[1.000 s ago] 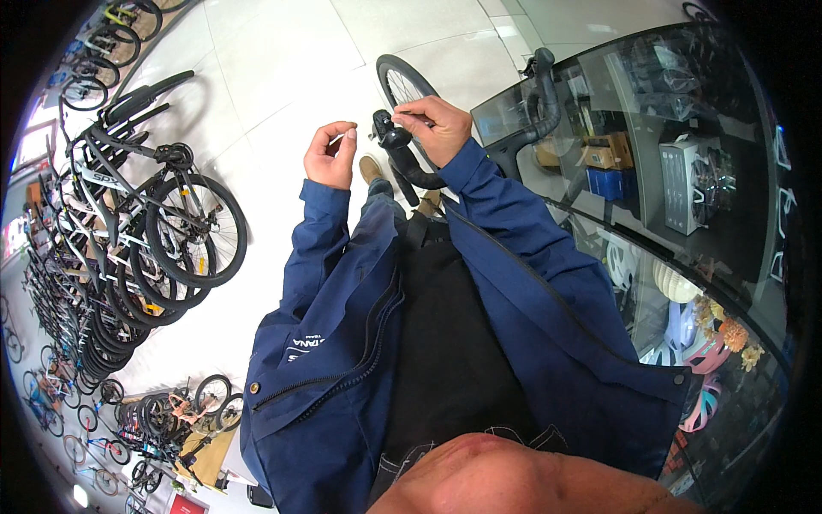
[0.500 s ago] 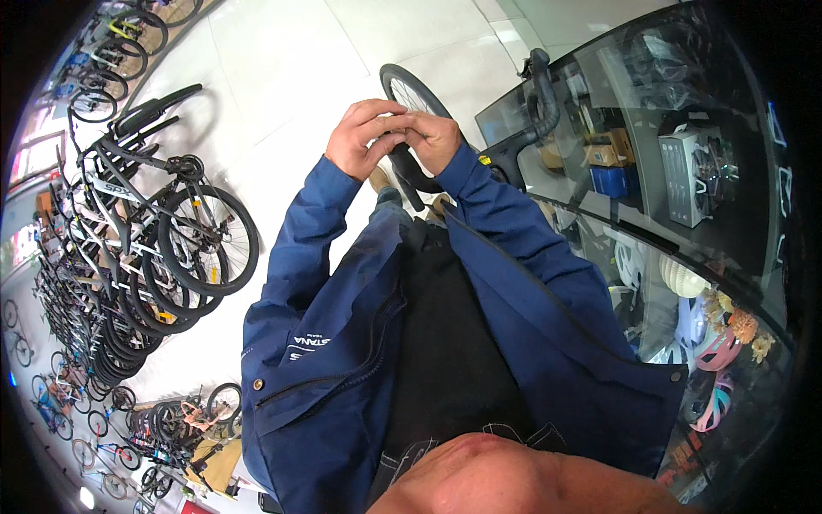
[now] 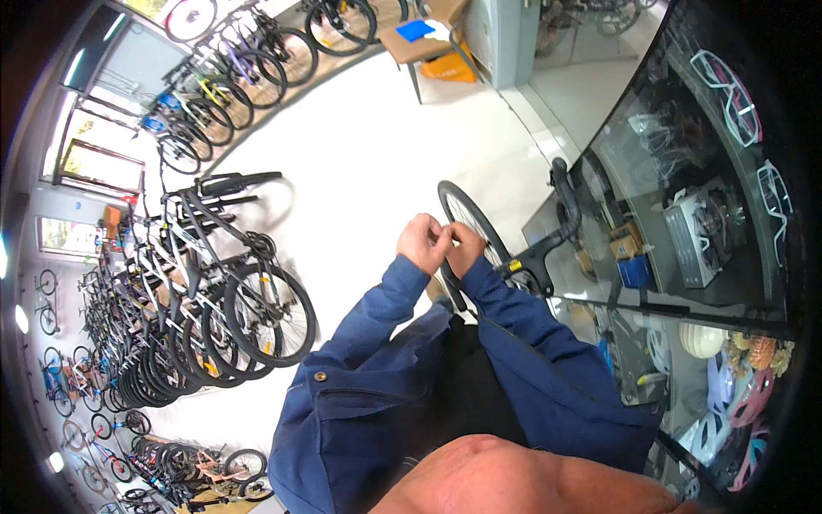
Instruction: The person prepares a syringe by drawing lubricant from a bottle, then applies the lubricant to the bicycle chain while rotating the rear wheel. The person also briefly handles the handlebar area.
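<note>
My left hand [image 3: 421, 244] is closed, with its fingertips drawn together against those of my right hand [image 3: 466, 249]. My right hand is pinched too. Whatever lies between the fingers is hidden or too small to make out. Both hands are over the left side of a bicycle's black drop handlebar [image 3: 567, 210]; a bit of that left side shows below them. Whether they touch the bar I cannot tell. The front wheel [image 3: 469, 211] stands just beyond my hands. Yellow marks show on the black stem [image 3: 533, 267], to the right of my right hand.
A glass display case [image 3: 591, 302] close on my right holds glasses [image 3: 729, 96], boxes and helmets [image 3: 753, 398]. A dense row of bicycles [image 3: 270, 313] stands at left. More bikes [image 3: 227, 81] line the far wall, near a brown chair [image 3: 415, 43].
The view has tilted up and turned, showing more of the far room. My hands stay together over the bar, but their fingers have shifted into a tighter pinch.
</note>
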The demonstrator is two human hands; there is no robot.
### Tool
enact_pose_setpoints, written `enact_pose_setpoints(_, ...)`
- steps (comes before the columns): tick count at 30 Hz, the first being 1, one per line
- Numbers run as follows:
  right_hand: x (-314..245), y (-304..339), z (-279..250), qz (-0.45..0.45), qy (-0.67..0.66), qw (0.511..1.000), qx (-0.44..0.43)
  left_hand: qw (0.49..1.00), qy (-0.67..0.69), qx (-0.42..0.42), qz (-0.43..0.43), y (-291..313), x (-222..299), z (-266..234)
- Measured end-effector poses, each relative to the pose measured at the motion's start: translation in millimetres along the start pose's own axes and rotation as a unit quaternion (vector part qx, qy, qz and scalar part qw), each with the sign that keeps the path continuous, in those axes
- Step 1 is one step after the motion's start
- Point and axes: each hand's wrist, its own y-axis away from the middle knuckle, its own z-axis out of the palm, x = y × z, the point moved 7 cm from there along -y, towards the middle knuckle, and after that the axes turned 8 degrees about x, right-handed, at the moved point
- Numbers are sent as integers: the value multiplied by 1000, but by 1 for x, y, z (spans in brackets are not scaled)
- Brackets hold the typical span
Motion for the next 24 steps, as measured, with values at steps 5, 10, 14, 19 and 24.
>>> enact_pose_setpoints(5, -1, 6, -4, -4, 6, 1000, 5, 987, 62, -131, 63, -4, -9, -1)
enact_pose_setpoints(10, 0, 7, -2, 22, -7, 1000, -7, 952, 117, -225, 169, -22, -24, 2)
enact_pose_setpoints(14, 9, 8, 1, 38, 14, 999, 6, 917, 175, -320, 163, -39, -38, 17)
enact_pose_setpoints(19, 11, 13, 2, 52, -42, 993, 93, 897, 156, -356, 210, -56, -46, 39)
enact_pose_setpoints(24, 7, 30, -1, 53, 93, 977, 184, 878, 226, -404, 122, -60, -67, 64)
